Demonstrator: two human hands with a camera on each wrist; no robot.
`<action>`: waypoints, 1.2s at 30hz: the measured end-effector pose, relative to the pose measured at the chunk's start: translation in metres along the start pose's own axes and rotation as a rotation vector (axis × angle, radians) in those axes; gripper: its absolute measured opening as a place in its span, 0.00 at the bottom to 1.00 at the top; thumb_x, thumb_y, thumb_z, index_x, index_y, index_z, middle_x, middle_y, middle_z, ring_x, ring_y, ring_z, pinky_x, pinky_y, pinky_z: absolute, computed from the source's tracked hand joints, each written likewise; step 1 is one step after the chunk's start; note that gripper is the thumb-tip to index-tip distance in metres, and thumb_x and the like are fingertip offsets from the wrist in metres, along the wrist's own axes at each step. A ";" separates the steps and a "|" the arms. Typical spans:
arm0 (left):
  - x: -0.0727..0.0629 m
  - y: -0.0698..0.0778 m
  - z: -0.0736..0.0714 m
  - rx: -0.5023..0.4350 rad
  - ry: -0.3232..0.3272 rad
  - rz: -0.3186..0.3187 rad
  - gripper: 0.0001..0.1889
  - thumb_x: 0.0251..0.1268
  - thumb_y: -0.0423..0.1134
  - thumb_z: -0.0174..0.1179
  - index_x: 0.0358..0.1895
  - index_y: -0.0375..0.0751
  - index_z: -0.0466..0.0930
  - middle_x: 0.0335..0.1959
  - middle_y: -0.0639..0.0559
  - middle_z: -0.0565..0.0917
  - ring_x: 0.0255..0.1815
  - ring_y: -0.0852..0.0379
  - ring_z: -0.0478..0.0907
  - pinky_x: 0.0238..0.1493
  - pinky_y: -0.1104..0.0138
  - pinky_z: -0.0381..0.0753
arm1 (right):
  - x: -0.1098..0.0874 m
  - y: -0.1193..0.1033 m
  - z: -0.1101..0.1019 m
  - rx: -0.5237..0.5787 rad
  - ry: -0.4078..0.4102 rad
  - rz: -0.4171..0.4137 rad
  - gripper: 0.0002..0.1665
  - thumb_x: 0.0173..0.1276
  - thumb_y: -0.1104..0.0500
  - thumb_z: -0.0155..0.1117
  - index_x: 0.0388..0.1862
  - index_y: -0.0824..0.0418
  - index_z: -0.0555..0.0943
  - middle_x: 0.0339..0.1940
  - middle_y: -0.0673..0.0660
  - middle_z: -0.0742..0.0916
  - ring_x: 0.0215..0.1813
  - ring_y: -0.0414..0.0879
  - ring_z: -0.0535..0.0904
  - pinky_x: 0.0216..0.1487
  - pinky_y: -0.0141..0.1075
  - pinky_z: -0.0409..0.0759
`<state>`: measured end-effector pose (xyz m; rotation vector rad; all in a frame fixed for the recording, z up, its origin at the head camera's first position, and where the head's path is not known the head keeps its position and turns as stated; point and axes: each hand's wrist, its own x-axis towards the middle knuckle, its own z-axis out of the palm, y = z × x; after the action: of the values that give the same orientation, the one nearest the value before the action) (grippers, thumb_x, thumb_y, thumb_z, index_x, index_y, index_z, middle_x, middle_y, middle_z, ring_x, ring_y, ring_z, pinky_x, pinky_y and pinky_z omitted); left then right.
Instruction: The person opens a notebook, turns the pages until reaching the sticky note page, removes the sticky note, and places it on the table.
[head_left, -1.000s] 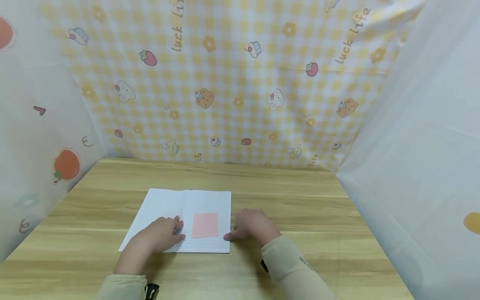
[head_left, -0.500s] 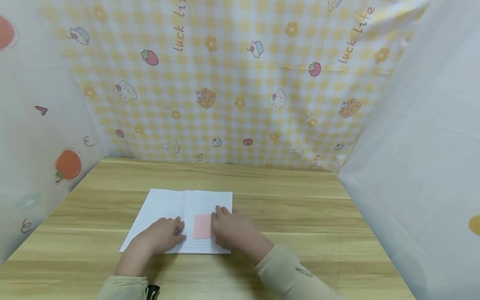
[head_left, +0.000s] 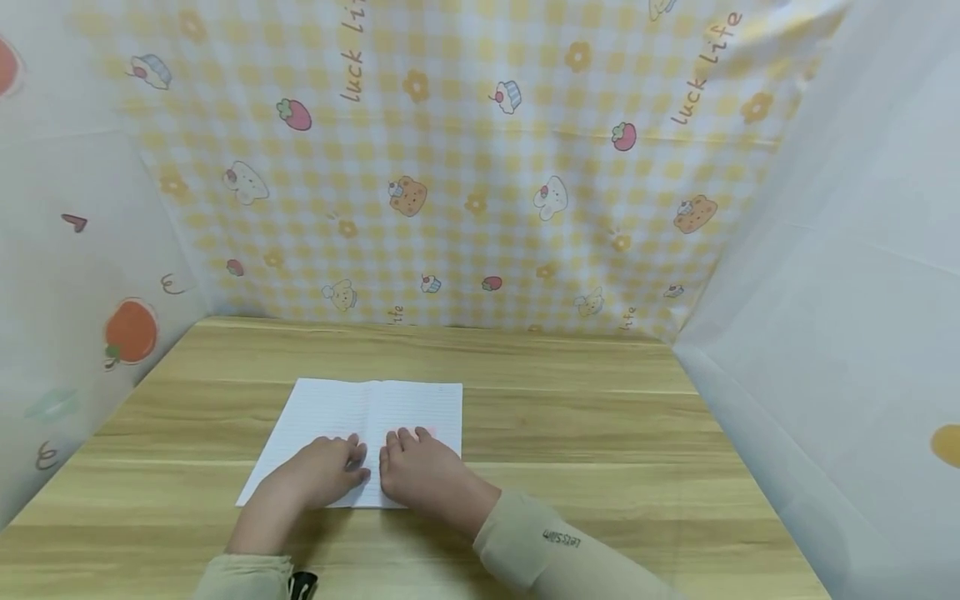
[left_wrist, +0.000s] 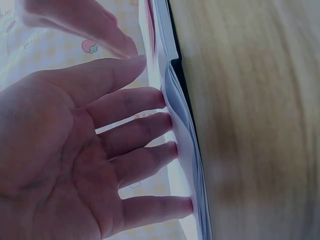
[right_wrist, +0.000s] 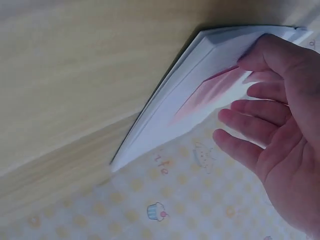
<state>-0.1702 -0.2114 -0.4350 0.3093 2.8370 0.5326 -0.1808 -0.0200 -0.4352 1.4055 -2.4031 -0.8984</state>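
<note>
An open lined notebook [head_left: 416, 400] lies flat on the wooden table. My left hand [head_left: 315, 471] rests on its left page; in the left wrist view the outstretched fingertips press the paper near the fold. My right hand [head_left: 427, 475] lies over the right page, covering nearly all of a pink sticky note in the head view. From the right wrist, the pink sticky note [right_wrist: 212, 92] shows flat on the page, with the thumb touching down at its near edge and the other fingers extended above it. Neither hand grips anything.
The table top [head_left: 585, 417] extends right of the notebook and behind it. A yellow checked cloth [head_left: 450, 167] with cartoon prints hangs at the back. White sheets [head_left: 840, 250] stand at both sides.
My right hand has moved left from the notebook's right edge, across the pink note towards the fold. My left hand has stayed in place.
</note>
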 end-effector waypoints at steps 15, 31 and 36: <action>-0.006 0.004 0.002 -0.015 0.000 -0.021 0.24 0.75 0.44 0.64 0.65 0.28 0.83 0.71 0.26 0.78 0.71 0.22 0.75 0.72 0.33 0.73 | 0.008 0.002 0.019 0.239 -0.107 0.199 0.25 0.89 0.53 0.46 0.79 0.56 0.73 0.69 0.54 0.86 0.69 0.45 0.84 0.65 0.36 0.87; -0.013 0.010 0.007 -0.039 -0.014 -0.045 0.25 0.76 0.43 0.62 0.66 0.27 0.81 0.74 0.25 0.74 0.75 0.21 0.70 0.75 0.32 0.69 | -0.059 0.099 0.057 1.396 0.215 0.663 0.25 0.88 0.61 0.44 0.73 0.72 0.76 0.25 0.55 0.80 0.22 0.44 0.74 0.24 0.33 0.78; -0.012 0.010 0.006 -0.035 -0.015 -0.038 0.25 0.77 0.43 0.62 0.67 0.26 0.80 0.73 0.24 0.74 0.74 0.20 0.69 0.75 0.32 0.69 | -0.095 0.116 0.079 0.992 0.123 0.604 0.24 0.84 0.66 0.51 0.73 0.73 0.75 0.70 0.73 0.83 0.71 0.68 0.82 0.72 0.57 0.81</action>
<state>-0.1552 -0.2029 -0.4345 0.2517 2.8097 0.5689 -0.2512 0.1335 -0.4164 0.7348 -2.9967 0.5843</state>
